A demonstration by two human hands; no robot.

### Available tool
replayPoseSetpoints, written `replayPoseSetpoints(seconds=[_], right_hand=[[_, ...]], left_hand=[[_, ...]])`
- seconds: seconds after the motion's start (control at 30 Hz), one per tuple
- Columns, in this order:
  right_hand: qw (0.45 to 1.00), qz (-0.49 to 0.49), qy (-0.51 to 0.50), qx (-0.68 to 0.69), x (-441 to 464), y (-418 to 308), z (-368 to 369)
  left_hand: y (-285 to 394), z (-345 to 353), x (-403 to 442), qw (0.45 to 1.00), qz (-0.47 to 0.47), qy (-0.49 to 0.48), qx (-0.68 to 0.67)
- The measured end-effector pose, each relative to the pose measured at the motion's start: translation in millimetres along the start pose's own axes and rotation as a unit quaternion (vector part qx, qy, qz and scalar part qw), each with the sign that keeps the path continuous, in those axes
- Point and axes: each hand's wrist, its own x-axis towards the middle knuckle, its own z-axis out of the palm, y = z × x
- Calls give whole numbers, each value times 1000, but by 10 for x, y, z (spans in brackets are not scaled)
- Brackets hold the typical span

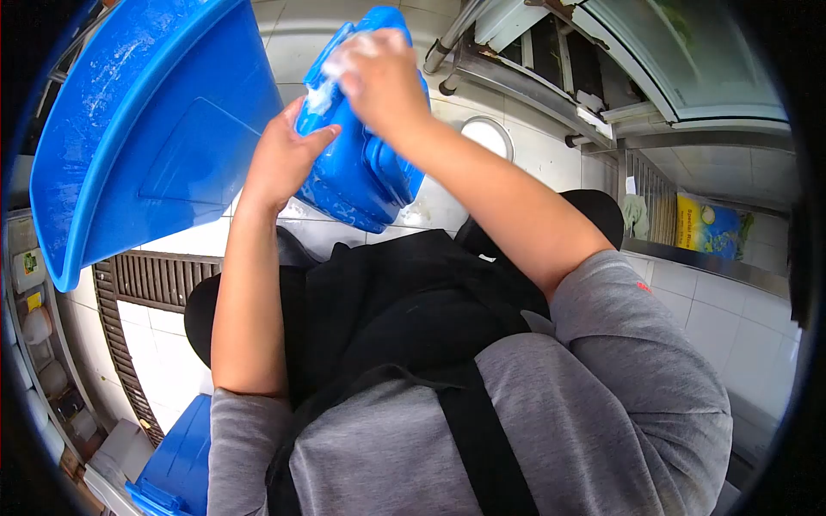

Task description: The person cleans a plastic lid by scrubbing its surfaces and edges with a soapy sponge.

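Note:
A blue plastic container (344, 176) with white suds on it is tilted in front of me, above the tiled floor. My left hand (288, 155) grips its left edge, with the thumb over the near side. My right hand (381, 82) is at the container's upper part, fingers curled round something white and foamy, blurred by motion; I cannot make out whether it is a cloth or only foam. White suds (321, 96) lie on the rim between my two hands.
A large blue tub (163, 138) stands at the left. Behind my right forearm a round white item (488, 138) is on the floor. A metal rack (533, 82) and a yellow-and-blue packet (707, 228) are at the right. A floor grate (163, 279) and blue bin (181, 460) lie lower left.

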Motion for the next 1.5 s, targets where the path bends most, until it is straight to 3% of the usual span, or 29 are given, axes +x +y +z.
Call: replayPoseSetpoints(seconds=[0.1,0.17,0.23,0.3,0.43,0.53,0.6,0.67,0.83,0.9,0.97,1.03,1.1,1.13,1.17,1.23,1.27,1.3,1.4,1.43,1.5], right_hand=[[999,-29,11,20,27,45,34],[995,98,-12,19,154,276,55],[994,111,-2,21,97,161,30],[996,33,-70,35,-145,-195,-21],[997,4,-68,28,-75,-101,-24],[999,38,-36,14,79,399,-65],[999,44,-25,18,153,488,-194],[997,-3,-50,-51,165,511,-217],[995,-52,-76,-25,-59,53,-305],[990,-78,-72,-88,-50,160,-328],[987,-22,-88,-133,123,447,-307],[991,-32,-75,-108,116,374,-315],[984,-72,-126,-105,-69,-1,-374],[990,-80,-115,-6,-105,-111,-429],[990,-81,-118,-6,-84,-64,-426],[967,-40,-167,-187,51,252,-388],[978,-21,-124,-166,81,577,-288],[978,17,-155,-139,128,644,-325],[978,-48,-164,-123,-151,82,-383],[987,-70,-145,-15,-252,-7,-360],[991,-43,-124,28,-276,19,-367]], left_hand=[[11,4,-20,1000,-5,0,0],[48,47,-37,1000,-12,-5,8],[19,43,-36,1000,-17,-7,18],[-102,2,9,1000,-16,-13,3],[-60,45,-1,1000,2,0,6],[-10,58,-23,999,-25,33,-5],[31,69,-49,997,13,4,73],[21,88,-47,997,19,3,75],[43,117,-72,996,25,30,86],[56,123,-101,987,17,56,152],[102,145,-108,989,19,48,139],[102,140,-111,991,22,41,126],[59,124,-96,985,13,57,163],[60,117,-82,985,14,61,160],[54,122,-87,987,23,47,151],[86,143,-102,989,32,33,140],[148,166,-132,991,2,10,131],[190,165,-144,992,-25,-11,121],[-135,157,-24,991,38,16,127],[-123,150,-10,991,41,25,123],[-123,168,-11,986,50,-10,157]])
